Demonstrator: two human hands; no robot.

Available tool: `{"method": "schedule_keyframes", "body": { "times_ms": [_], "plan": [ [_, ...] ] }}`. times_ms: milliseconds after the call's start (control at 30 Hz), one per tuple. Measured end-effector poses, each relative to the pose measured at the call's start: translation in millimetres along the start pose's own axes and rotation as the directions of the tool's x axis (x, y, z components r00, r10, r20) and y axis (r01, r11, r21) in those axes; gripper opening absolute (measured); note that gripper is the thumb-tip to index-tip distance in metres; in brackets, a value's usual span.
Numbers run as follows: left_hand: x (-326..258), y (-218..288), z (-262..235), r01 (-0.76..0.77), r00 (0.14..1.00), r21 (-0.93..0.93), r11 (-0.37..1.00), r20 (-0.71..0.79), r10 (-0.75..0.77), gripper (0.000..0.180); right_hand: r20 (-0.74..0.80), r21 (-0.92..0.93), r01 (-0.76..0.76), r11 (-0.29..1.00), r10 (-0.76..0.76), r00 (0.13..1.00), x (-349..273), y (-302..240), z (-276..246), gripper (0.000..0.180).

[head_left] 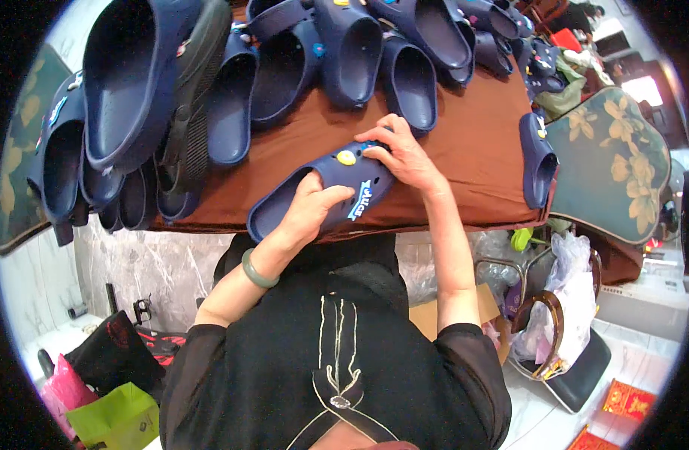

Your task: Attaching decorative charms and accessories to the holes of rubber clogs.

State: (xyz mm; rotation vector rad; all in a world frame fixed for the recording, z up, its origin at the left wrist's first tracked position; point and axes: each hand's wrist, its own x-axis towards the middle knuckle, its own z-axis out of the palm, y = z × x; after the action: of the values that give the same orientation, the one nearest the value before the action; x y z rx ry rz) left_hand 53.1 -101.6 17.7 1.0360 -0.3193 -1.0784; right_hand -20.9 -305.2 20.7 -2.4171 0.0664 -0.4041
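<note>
A navy blue clog [273, 208] lies slantwise at the table's near edge, its heel opening toward the lower left. My left hand [308, 206] grips its upper, fingers reaching into the foot opening and thumb pressed on top. My right hand [401, 156] is closed at the toe end, thumb and fingers pinching near a small blue piece on the upper. Whatever those fingertips hold is mostly hidden. A round yellow charm [346, 157] and a blue-and-white banner-shaped charm [360, 200] sit on the clog. A green bangle [259, 270] circles my left wrist.
More navy clogs [232, 105] crowd the table's far side and are heaped at the left. One clog [539, 161] stands at the right edge of the brown tablecloth [464, 172]. Flower-patterned chair backs [611, 161] flank the table. A chair with plastic bags [569, 300] stands lower right.
</note>
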Motion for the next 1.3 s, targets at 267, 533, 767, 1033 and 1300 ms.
{"method": "schedule_keyframes", "body": {
  "times_ms": [267,533,767,1033,1300],
  "plan": [
    [4,1,0,-0.002,1.0,0.029,1.0,-0.002,0.002,0.035,-0.28,-0.114,-0.201,0.973,0.162,0.946,14,-4,25,0.016],
    [5,-7,-2,-0.127,0.992,-0.017,0.992,0.01,0.127,0.035,-0.626,-0.085,-0.301,0.95,0.184,0.757,-30,9,26,0.017],
    [1,-3,-3,-0.123,0.992,0.008,0.992,-0.032,0.123,0.034,-0.586,-0.345,-0.513,0.786,0.247,0.772,-85,41,11,0.026],
    [2,-1,2,-0.098,0.995,0.006,0.995,-0.02,0.098,0.037,-0.356,-0.162,-0.109,0.981,0.045,0.933,-37,-26,-1,0.045],
    [-1,1,-3,-0.182,0.982,0.102,0.978,-0.03,0.186,0.029,0.138,0.083,0.101,0.991,-0.112,0.984,25,-41,17,0.025]
  ]
}}
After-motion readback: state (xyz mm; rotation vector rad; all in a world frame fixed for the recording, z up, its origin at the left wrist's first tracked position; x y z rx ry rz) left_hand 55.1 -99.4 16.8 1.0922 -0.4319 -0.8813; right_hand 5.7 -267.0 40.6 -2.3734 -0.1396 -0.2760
